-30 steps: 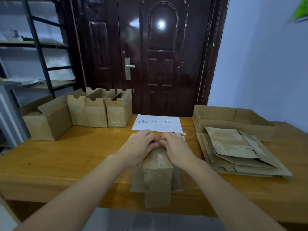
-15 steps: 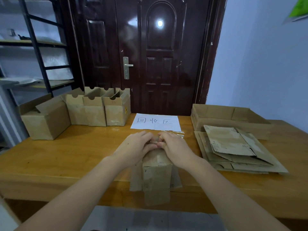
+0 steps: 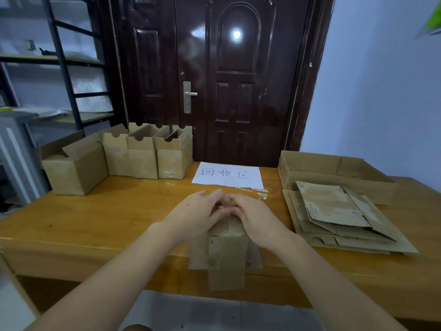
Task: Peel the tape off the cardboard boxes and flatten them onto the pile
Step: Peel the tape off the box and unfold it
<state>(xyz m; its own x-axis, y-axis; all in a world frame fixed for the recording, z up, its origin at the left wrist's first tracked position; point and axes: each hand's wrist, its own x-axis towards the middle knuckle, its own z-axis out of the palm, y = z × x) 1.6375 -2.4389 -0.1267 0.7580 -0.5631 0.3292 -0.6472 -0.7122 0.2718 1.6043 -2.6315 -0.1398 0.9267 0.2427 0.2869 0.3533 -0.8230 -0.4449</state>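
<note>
A small cardboard box [image 3: 228, 254] lies on its side at the table's near edge, its open flaps hanging over the edge. My left hand [image 3: 193, 218] and my right hand [image 3: 256, 222] both rest on its far end, fingertips meeting and curled over the top edge. What the fingers pinch is hidden. The pile of flattened cardboard [image 3: 334, 216] lies to the right. Several upright open boxes [image 3: 143, 156] stand at the back left, beside a larger box [image 3: 74, 166].
A white sheet with handwriting [image 3: 228, 175] lies at mid-table with scraps of clear tape [image 3: 259, 193] by its corner. A shallow open carton [image 3: 334, 170] sits behind the pile. A dark door stands behind the wooden table [image 3: 107, 211]; shelving is on the left.
My hands have stayed on the box's far end, fingertips drawing closer together. The view has shifted slightly.
</note>
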